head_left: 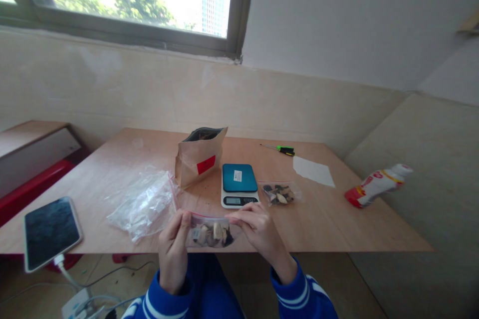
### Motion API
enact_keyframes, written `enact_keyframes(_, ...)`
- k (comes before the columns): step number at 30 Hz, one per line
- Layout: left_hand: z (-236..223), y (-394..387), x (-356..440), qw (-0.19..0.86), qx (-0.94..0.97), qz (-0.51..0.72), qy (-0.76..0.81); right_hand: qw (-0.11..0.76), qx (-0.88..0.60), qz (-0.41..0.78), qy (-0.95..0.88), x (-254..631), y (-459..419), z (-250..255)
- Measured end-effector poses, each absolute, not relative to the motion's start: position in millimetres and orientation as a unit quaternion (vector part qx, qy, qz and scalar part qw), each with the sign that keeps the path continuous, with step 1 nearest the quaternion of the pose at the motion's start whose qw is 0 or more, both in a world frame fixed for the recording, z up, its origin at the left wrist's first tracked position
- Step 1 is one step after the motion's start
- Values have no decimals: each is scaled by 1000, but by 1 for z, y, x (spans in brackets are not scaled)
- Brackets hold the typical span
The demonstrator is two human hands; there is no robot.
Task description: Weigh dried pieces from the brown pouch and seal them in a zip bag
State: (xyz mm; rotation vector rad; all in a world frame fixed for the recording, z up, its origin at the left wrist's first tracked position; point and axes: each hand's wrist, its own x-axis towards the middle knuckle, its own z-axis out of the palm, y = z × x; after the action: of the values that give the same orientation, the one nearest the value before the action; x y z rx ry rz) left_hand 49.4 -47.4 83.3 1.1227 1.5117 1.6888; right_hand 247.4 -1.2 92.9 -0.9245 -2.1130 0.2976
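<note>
Both of my hands hold a small clear zip bag [210, 232] filled with dark and pale dried pieces, just over the table's front edge. My left hand [172, 249] pinches its left end and my right hand [258, 232] pinches the top strip on the right. Behind it stands a small kitchen scale [239, 184] with a blue top. Another filled zip bag [280, 193] lies to the right of the scale. An open brown paper pouch [199, 156] with a red label stands to the left of the scale.
A heap of empty clear bags [144, 203] lies at the left. A phone [50, 232] on a cable overhangs the front left corner. A green-handled screwdriver [281, 149], a white sheet [313, 171] and a lying white bottle [377, 185] are at the right.
</note>
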Motion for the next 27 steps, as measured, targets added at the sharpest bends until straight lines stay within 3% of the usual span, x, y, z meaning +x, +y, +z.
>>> enact_keyframes(7,74,-42,48,308,378,674,555,406,-378,165,-815,260,-4,89)
enact_keyframes(12,74,-39,62,362,258,744,498,439,-408,379,-705,253,-16,82)
enact_keyframes(15,70,-40,72,404,279,711,503,461,-420,465,-628,253,-17,78)
enact_keyframes(23,74,-37,71,424,470,564,530,565,-558,401,-457,353,60,81)
enact_keyframes(27,71,-32,56,386,474,562,558,506,-625,331,-494,406,121,87)
